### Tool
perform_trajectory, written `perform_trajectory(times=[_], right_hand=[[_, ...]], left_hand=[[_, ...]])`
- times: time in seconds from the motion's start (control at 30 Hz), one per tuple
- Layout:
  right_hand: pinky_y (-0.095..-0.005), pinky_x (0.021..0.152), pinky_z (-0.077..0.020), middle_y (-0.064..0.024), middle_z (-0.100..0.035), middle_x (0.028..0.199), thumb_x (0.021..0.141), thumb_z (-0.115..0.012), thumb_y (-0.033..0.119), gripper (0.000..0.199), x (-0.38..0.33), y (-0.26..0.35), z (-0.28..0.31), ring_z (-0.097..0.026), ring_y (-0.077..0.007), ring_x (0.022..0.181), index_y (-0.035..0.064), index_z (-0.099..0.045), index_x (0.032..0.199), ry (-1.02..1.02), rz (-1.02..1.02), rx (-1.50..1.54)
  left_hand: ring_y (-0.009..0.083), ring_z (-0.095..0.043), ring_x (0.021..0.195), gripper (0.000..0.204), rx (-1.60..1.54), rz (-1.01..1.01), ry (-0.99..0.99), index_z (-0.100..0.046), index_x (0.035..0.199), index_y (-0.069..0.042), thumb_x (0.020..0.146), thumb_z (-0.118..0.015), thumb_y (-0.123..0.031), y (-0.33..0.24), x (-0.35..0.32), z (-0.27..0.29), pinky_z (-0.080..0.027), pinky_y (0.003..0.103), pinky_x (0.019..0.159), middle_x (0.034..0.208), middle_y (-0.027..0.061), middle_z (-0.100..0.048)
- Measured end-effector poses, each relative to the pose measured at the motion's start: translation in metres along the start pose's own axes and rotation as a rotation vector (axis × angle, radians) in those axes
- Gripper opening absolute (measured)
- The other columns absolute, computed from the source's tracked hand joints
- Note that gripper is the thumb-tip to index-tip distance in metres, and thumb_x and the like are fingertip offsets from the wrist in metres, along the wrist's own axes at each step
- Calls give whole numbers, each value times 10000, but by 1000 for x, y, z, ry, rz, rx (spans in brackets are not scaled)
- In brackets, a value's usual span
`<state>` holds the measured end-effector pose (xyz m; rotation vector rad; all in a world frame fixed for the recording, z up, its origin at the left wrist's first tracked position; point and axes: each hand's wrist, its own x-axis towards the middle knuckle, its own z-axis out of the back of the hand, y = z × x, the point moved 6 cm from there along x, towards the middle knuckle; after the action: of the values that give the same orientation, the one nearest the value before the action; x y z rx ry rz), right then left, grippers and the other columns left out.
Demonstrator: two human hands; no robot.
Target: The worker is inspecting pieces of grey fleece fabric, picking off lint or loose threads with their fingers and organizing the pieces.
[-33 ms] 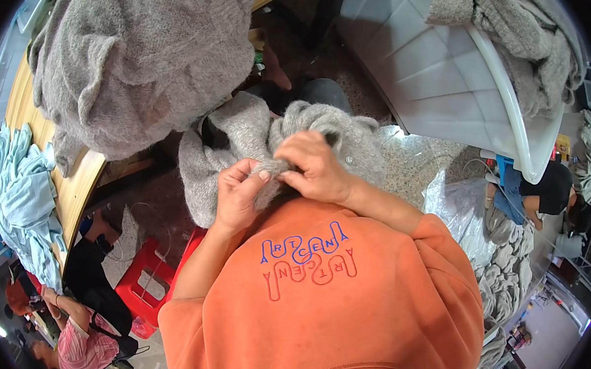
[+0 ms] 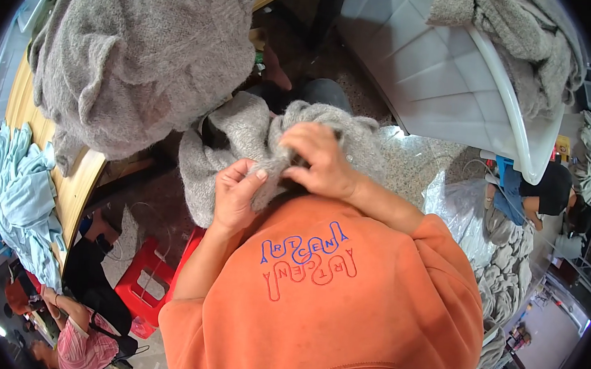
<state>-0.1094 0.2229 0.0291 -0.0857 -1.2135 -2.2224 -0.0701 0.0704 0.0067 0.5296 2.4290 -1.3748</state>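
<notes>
2 hands worked 1 grey knit piece (image 2: 244,135) bunched in my lap, below the wooden table's (image 2: 77,181) curved edge. My left hand (image 2: 237,195) pinched a fold between thumb and fingers; my right hand (image 2: 319,160) pressed closed over it. I judged the loose knit could snag or stretch under my grip. No label showed; a clear plastic bag (image 2: 455,205) lay crumpled right of me.

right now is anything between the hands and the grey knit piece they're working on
Nothing visible does. The left hand and the right hand both already pinch the grey knit piece, fingers directly on the fabric.
</notes>
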Motion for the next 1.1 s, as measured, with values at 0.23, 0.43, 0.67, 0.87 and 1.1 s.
perform_trajectory(times=[0.23, 0.43, 0.67, 0.87, 1.1], right_hand=[[-411, 848, -389, -82, -596, 1075, 620, -550, -28, 356, -16, -82, 21, -523, -273, 1036, 86, -653, 941, 114, -373, -18], [-366, 857, -380, -82, -591, 1102, 596, -527, -52, 416, -12, -35, 28, -536, -262, 1050, 95, -654, 964, -14, 85, -309], [-293, 715, -482, -126, -633, 894, 741, -648, 33, 261, -7, -44, 1, -627, -250, 799, -1, -611, 997, 387, -322, 200], [-255, 745, -455, -69, -614, 915, 785, -546, -48, 175, -6, -42, 18, -577, -134, 832, -13, -604, 947, 139, -434, 600], [-232, 738, -481, -87, -641, 899, 756, -556, -95, 228, 4, -20, 45, -609, -137, 807, -6, -616, 956, -80, -300, 600]], left_hand=[[97, -590, 695, 67, -123, -16, -68, -606, 887, 3, 829, -598, -30, -14, -5, 19, -474, 246, 646, 832, 57, -653], [102, -590, 683, 64, -141, -44, -57, -604, 876, -2, 834, -598, -50, -22, -5, 19, -475, 248, 640, 826, 58, -651], [86, -567, 696, 66, -47, -125, -10, -605, 864, -6, 823, -620, -56, -32, -2, 21, -444, 232, 646, 808, 40, -638], [55, -493, 654, 66, 174, -334, 0, -606, 841, -15, 838, -620, -79, -46, -4, 14, -373, 202, 626, 746, -9, -595], [33, -485, 620, 65, 80, -192, 0, -604, 831, -16, 843, -618, -78, -46, 0, 12, -370, 173, 563, 727, -18, -600]])
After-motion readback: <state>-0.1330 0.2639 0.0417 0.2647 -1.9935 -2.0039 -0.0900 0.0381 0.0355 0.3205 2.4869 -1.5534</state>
